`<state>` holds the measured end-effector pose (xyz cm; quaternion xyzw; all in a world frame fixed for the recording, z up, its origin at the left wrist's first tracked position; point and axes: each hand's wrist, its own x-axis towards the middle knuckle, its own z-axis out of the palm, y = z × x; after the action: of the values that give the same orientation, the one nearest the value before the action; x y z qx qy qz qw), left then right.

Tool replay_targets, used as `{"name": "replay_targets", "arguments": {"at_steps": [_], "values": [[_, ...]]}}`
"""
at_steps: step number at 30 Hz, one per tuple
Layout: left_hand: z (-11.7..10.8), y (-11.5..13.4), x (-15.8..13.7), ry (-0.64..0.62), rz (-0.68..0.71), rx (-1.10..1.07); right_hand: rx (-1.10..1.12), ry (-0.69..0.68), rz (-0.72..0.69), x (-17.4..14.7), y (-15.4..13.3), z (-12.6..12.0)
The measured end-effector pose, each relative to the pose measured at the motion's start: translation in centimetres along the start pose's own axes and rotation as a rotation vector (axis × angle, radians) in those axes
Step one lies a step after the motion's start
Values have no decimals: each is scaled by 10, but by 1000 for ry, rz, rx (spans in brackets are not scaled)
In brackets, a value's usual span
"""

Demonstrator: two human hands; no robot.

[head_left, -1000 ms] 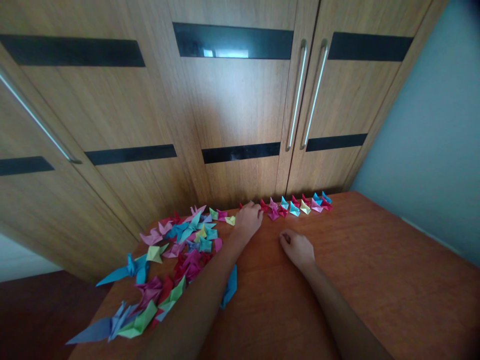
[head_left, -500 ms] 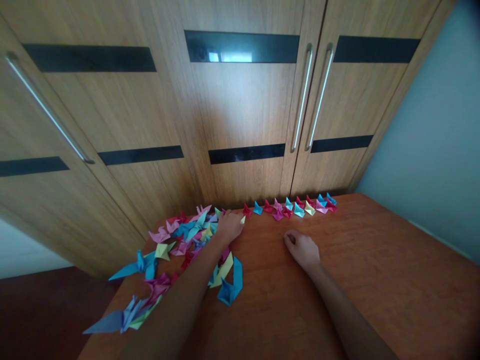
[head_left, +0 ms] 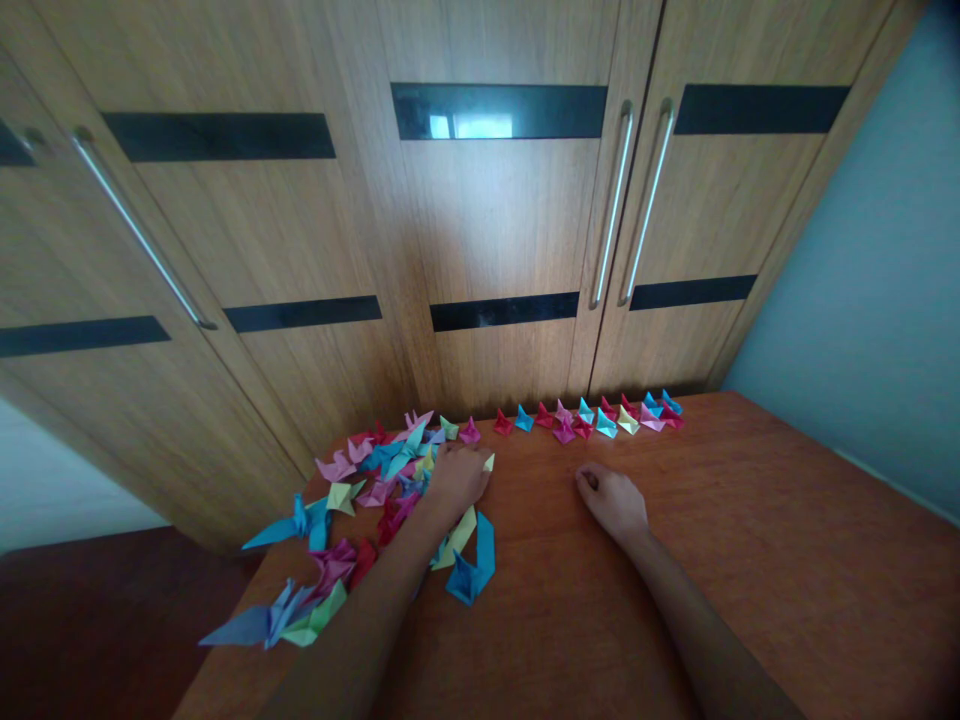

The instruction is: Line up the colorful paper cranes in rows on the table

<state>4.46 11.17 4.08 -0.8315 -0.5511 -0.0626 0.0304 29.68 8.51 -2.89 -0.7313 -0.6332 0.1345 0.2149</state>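
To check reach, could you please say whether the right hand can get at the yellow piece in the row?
Probably yes: bare tabletop lies between the right hand and the yellow piece.

Multicoloured origami heap, small origami row

- A wooden wardrobe stands behind the table, its doors showing light brown grain.
- A glossy dark panel crosses the middle door high up, with a bright window-like reflection on it.
- A narrower dark strip runs lower on the same door.
- Two slim metal handles stand side by side along the door gap.
- Another metal handle slants at the left.
- A bluish wall rises on the right.
- Dark reddish floor shows at lower left.
- The table has a reddish-brown wooden top.
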Motion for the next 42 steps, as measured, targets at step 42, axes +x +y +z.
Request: {"name": "replay_targets", "arguments": {"at_steps": [42], "values": [[-2,11,-85,315,-64,-802,867,-197,-407,-51,-76,7]]}}
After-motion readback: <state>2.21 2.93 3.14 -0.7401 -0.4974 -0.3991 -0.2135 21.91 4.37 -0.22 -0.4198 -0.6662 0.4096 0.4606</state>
